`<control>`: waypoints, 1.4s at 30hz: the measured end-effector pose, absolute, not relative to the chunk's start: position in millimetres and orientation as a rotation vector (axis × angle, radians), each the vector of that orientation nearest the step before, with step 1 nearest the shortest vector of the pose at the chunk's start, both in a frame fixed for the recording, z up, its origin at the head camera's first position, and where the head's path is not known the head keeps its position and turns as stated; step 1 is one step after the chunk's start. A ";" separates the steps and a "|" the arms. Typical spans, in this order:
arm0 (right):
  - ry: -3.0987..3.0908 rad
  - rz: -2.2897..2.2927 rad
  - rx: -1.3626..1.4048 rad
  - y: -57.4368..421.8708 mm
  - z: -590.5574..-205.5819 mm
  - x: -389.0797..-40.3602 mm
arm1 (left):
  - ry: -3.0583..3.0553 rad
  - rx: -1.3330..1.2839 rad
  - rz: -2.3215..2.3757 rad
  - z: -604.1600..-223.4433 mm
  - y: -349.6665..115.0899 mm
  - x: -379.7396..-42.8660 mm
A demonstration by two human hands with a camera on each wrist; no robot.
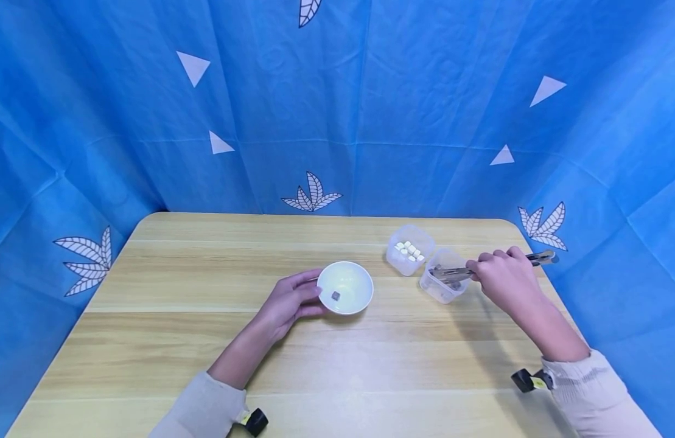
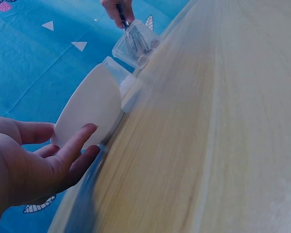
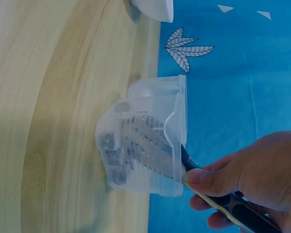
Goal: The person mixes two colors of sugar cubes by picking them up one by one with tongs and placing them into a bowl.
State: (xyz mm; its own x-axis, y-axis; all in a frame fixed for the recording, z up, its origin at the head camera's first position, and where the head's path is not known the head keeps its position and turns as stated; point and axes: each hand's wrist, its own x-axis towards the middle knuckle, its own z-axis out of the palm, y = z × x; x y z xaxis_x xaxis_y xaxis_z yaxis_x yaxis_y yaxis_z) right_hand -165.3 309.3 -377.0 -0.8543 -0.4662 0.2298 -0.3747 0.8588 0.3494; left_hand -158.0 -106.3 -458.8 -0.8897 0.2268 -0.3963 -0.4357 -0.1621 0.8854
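Observation:
My left hand holds the white bowl by its left side, the thumb at the rim and fingers spread against the outside wall. Inside the bowl lies one small grey cube. My right hand grips metal tongs with dark handles, seen close in the right wrist view. Their tips reach down into a clear plastic container that holds several dark grey pieces. Through the cloudy wall, I cannot tell whether the tips pinch a piece.
A second clear container with several cream-white pieces stands just behind and left of the first. All of it rests on a light wooden table. Blue patterned cloth hangs behind the table and along both sides.

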 end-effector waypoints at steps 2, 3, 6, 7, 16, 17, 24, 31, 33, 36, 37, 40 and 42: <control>-2.732 -0.438 0.631 307.6 -376.1 -165.8 | 1.685 -0.238 2.096 -459.0 -106.2 -158.2; -2.734 -0.444 0.632 306.5 -375.3 -166.1 | 1.684 -0.240 2.098 -459.1 -106.3 -158.2; -2.731 -0.462 0.647 302.3 -372.2 -167.6 | 1.686 -0.244 2.099 -459.1 -106.6 -158.3; -2.727 -0.471 0.654 300.7 -371.0 -168.0 | 1.687 -0.247 2.099 -459.0 -106.6 -158.2; -2.665 -0.562 0.683 287.7 -367.6 -167.9 | 1.696 -0.252 2.089 -458.3 -105.2 -157.2; -2.652 -0.565 0.685 286.9 -368.0 -168.2 | 1.694 -0.255 2.088 -458.0 -105.1 -157.0; -2.559 -0.552 0.713 286.5 -372.3 -170.5 | 1.693 -0.256 2.090 -456.8 -105.3 -156.8; -2.542 -0.521 0.718 292.8 -375.9 -170.2 | 1.690 -0.263 2.090 -456.3 -105.6 -157.2; -2.535 -0.506 0.717 295.4 -376.5 -170.3 | 1.695 -0.262 2.090 -456.5 -105.5 -157.4; -2.507 -0.472 0.718 299.5 -377.3 -170.0 | 1.699 -0.262 2.091 -456.7 -105.3 -157.5; -2.492 -0.457 0.722 300.9 -377.5 -169.7 | 1.698 -0.261 2.092 -456.9 -105.2 -157.6; -2.430 -0.414 0.740 305.0 -379.2 -169.1 | 1.697 -0.260 2.095 -457.4 -105.0 -157.5; -2.384 -0.387 0.754 308.0 -380.6 -168.6 | 1.695 -0.258 2.097 -457.8 -105.0 -157.6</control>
State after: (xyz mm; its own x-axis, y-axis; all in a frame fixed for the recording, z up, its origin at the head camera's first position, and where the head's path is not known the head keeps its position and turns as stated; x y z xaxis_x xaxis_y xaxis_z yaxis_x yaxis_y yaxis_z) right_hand -168.6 308.0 -380.6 -0.6572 -0.5985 0.4581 -0.4229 0.7959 0.4332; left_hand -157.6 -105.0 -457.8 -0.8903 0.2110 -0.4035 -0.4388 -0.1606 0.8841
